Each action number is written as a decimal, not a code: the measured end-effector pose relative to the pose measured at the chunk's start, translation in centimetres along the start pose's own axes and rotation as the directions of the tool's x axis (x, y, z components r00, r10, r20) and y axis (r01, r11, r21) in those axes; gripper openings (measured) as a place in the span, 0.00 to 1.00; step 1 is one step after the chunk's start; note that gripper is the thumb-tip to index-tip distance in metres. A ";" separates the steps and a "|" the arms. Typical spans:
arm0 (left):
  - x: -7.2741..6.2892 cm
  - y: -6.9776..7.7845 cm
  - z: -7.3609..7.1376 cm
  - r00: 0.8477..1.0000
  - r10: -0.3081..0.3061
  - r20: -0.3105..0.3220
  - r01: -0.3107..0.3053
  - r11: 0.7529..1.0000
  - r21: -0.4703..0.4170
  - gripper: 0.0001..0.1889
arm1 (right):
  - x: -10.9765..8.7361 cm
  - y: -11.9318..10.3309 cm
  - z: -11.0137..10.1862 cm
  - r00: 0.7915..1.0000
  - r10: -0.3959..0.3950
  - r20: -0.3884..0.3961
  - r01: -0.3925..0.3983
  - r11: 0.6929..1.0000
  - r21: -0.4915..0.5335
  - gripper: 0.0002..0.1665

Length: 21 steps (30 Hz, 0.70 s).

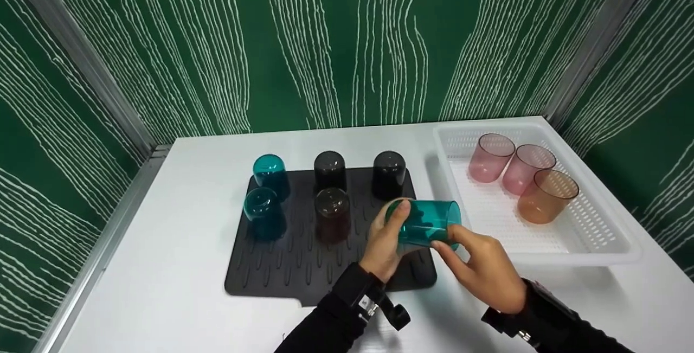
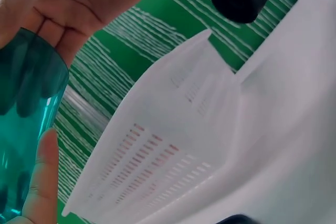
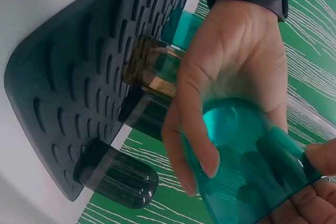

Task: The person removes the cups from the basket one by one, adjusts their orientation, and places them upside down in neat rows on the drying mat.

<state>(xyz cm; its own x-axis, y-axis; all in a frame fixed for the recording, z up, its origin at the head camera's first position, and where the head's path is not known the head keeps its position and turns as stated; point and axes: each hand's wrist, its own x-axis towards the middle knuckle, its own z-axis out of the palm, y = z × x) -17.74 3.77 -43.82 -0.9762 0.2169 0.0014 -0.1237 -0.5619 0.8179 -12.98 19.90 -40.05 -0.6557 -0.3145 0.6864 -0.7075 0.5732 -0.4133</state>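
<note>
A translucent teal tumbler [image 1: 427,217] is held on its side above the right part of the dark drying mat [image 1: 293,277], its mouth facing right. My left hand [image 1: 383,244] grips it round the closed end, thumb on top. At the mouth, my right hand [image 1: 488,266] pinches the rim between thumb and fingers. The left wrist view shows right-hand fingers inside the tumbler [image 2: 23,124], seen through its wall. In the right wrist view the left hand [image 3: 236,61] wraps the rounded base, and part of the right hand [image 3: 323,158] is at the frame's edge.
Upside down on the mat stand two teal tumblers [image 1: 269,171], two dark grey tumblers [image 1: 389,171] and a brownish tumbler [image 1: 332,212]. A white perforated basket [image 1: 547,258] at right holds two pink tumblers [image 1: 490,160] and an amber tumbler [image 1: 547,198], mouths up. Green patterned walls surround the white table.
</note>
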 end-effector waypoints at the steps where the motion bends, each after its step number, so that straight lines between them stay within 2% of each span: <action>1: 0.0 0.1 -0.1 1.000 0.019 0.003 -0.019 1.000 0.020 0.29 | 0.0 0.0 0.1 1.000 0.008 0.003 -0.008 1.000 0.009 0.16; 4: 0.1 0.7 -0.2 0.998 0.065 0.014 -0.066 0.992 0.104 0.25 | -0.2 0.1 0.2 0.999 0.038 0.005 -0.038 0.999 0.018 0.15; 7: 0.3 1.4 -0.4 0.995 0.095 0.015 -0.096 0.972 0.213 0.22 | -0.5 0.2 0.3 0.998 0.066 0.015 -0.066 0.998 -0.014 0.14; 10: 0.5 2.2 -0.6 0.992 0.124 0.015 -0.122 0.936 0.329 0.21 | -0.8 0.4 0.3 0.997 0.074 0.040 -0.070 0.993 -0.090 0.14; 13: 0.7 3.0 -0.8 0.986 0.164 0.034 -0.163 0.885 0.436 0.22 | -1.1 0.6 0.4 0.994 0.073 0.078 -0.058 0.982 -0.178 0.14; 15: 0.8 3.5 -0.8 0.978 0.201 0.062 -0.204 0.836 0.509 0.23 | -1.4 0.8 0.5 0.990 0.084 0.117 -0.055 0.973 -0.225 0.15; 16: 0.8 3.8 -0.8 0.972 0.222 0.078 -0.228 0.804 0.549 0.23 | -1.5 0.8 0.6 0.986 0.092 0.140 -0.055 0.968 -0.246 0.16; 19: 1.0 4.7 -0.5 0.953 0.275 0.124 -0.286 0.693 0.662 0.24 | -1.9 1.1 0.9 0.972 0.108 0.210 -0.040 0.952 -0.305 0.20; 21: 1.0 5.2 -0.3 0.943 0.301 0.141 -0.303 0.606 0.735 0.25 | -2.2 1.2 1.1 0.961 0.109 0.254 -0.018 0.942 -0.336 0.25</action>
<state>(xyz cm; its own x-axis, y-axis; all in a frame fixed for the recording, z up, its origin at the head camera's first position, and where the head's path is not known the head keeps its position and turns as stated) -19.43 0.83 -39.70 -0.9328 0.1476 0.3287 0.3522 0.1805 0.9184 -12.70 20.46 -42.71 -0.7740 -0.4318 0.4631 -0.5659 0.7999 -0.1999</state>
